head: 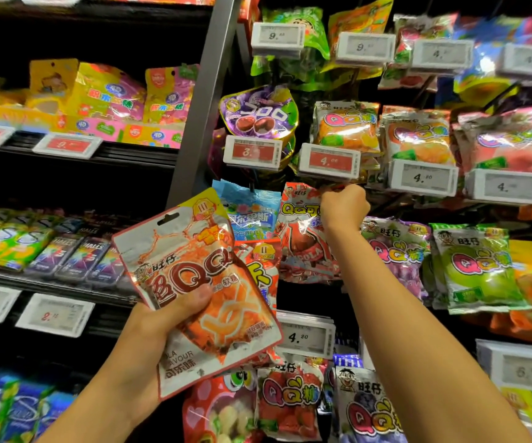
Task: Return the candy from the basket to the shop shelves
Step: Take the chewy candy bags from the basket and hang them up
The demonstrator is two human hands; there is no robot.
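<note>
The left hand (165,318) is grasping a cola candy bag (200,292), soft, light and crinkly, best held near its top hole, while the right hand (344,207) is curled at the cola bag (303,238) hanging on the shelf.

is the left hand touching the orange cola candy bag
Touching. The head view shows the left hand gripping the orange cola candy bag, thumb pressed across its front and the other fingers hidden behind it.
</note>
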